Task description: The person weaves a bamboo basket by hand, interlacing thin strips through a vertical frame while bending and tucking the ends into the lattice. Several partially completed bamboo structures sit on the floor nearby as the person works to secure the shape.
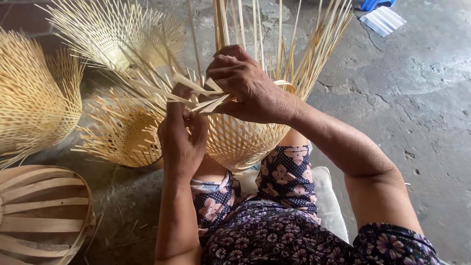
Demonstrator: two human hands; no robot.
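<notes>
**Inspection: bamboo basket in hand, rim strips being worked**

Subject seated on a pale cushion (328,196) on a cracked concrete floor (417,98); an unfinished woven bamboo basket (240,140) rests against the knees, tilted with its open end away from the body, presumably so the loose ends face the hands.

Right hand (248,88): laid over the basket rim, fingers curled and pressed down on a bundle of flat bamboo strips (196,95); grip closed on these strips, apparently pinning them so the weave does not spring apart.

Left hand (181,135): raised from below, fingers closed around the near ends of the same strips, just beside the right hand; the two hands meet at the rim; exactly which strip the thumb nips cannot be told.

Uncut upright stakes (294,44) fan outward beyond the right hand, free and unbound.

Surroundings: a second unfinished basket (122,132) lies on the floor just left of the worked one, splayed ends touching it; a third (103,29) lies further off; a larger woven piece (29,103) at far left; a frame of broad wooden slats (44,211) at lower left; folded white sheet (382,19) well apart at upper right.
</notes>
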